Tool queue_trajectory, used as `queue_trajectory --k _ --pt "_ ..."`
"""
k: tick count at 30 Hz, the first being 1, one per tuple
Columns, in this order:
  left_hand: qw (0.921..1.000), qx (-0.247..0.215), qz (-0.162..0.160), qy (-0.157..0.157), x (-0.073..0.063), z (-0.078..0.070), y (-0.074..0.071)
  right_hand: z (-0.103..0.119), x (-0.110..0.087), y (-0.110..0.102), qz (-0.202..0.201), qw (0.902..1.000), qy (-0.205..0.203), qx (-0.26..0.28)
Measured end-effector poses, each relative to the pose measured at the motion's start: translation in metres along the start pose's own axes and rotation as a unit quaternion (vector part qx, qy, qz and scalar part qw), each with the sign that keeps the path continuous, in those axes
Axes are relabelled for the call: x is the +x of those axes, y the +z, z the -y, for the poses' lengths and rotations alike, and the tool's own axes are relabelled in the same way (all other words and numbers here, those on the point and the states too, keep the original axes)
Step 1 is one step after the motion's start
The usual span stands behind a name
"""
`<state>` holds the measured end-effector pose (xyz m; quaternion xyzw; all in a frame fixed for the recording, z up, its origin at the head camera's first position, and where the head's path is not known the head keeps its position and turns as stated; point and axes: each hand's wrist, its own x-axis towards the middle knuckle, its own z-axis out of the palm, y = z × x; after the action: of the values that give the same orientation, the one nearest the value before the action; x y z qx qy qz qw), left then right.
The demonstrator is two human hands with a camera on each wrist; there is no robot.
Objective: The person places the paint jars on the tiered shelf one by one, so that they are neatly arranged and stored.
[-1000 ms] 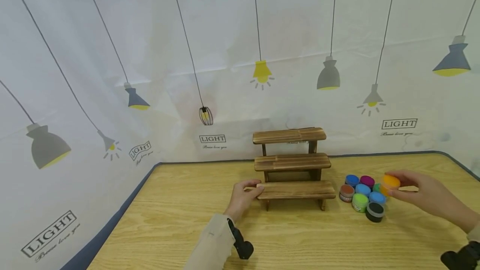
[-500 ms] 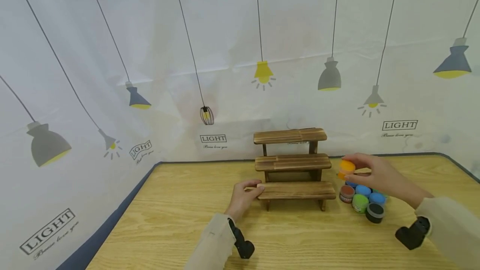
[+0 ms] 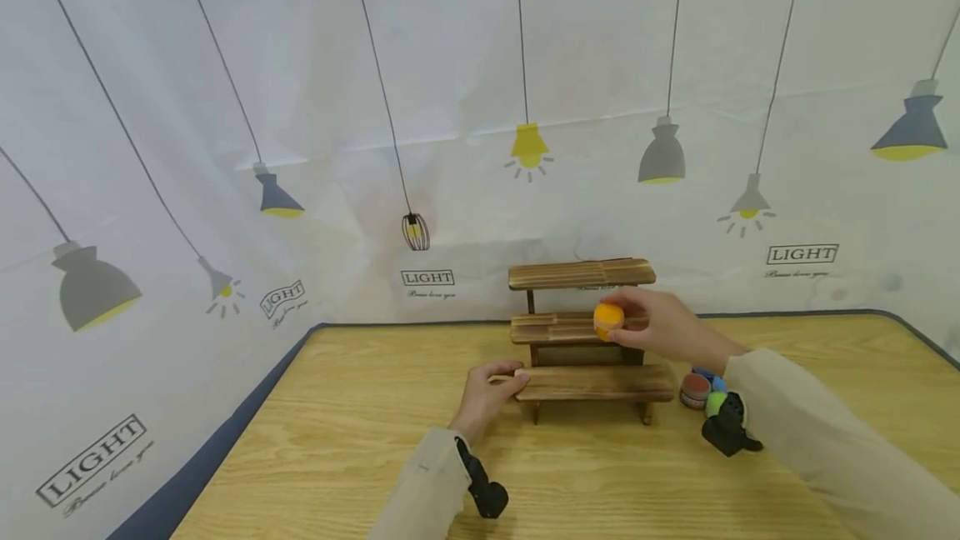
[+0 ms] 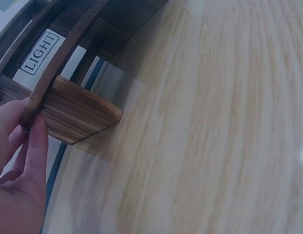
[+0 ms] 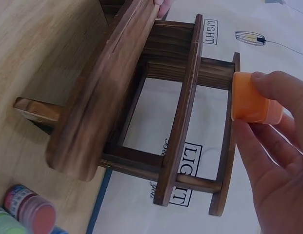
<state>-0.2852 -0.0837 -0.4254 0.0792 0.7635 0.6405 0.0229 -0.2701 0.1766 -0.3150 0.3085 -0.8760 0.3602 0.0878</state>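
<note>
A three-tier wooden stand [image 3: 592, 383] is on the table near the back wall. My left hand [image 3: 486, 397] pinches the left end of its lowest shelf, thumb and fingers on either side of the board in the left wrist view. In my right hand [image 3: 671, 327] is a small orange paint jar [image 3: 608, 320], pinched between thumb and fingers. In the head view this jar appears in front of the middle shelf's right half; whether it touches the stand I cannot tell. The right wrist view shows the orange jar [image 5: 251, 98] from the side.
Right of the stand are several paint jars, partly hidden by my right arm; a brown-red jar [image 3: 695, 391] and a light green jar [image 3: 716, 403] show. The wood-grain table [image 3: 360, 407] meets a wall sheet [image 3: 465, 207] printed with lamps.
My right hand has carried the orange jar leftward from above the group of jars to the stand's middle shelf. My left hand has stayed on the lowest shelf.
</note>
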Motion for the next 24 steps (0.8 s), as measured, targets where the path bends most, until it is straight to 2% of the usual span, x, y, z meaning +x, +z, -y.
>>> queue_trajectory --k 4,7,13,17,24 --pt "1.0000 0.000 0.005 -0.002 -0.008 -0.014 0.000 0.003 0.016 0.003 0.008 0.9998 -0.005 -0.019" --pt "0.9999 0.008 0.005 -0.005 -0.014 -0.026 0.000 0.007 0.029 0.005 0.000 0.9992 -0.013 -0.036" --pt "0.9999 0.006 0.010 -0.002 -0.017 -0.031 0.001 0.016 0.055 0.003 -0.017 0.9992 -0.015 -0.034" --pt "0.9999 0.005 0.013 -0.001 -0.013 -0.026 0.000 0.020 0.069 0.006 -0.014 0.9997 -0.003 -0.018" --pt "0.9999 -0.001 0.007 -0.007 0.001 -0.001 -0.002 0.022 0.085 0.018 -0.014 0.9997 0.018 -0.010"
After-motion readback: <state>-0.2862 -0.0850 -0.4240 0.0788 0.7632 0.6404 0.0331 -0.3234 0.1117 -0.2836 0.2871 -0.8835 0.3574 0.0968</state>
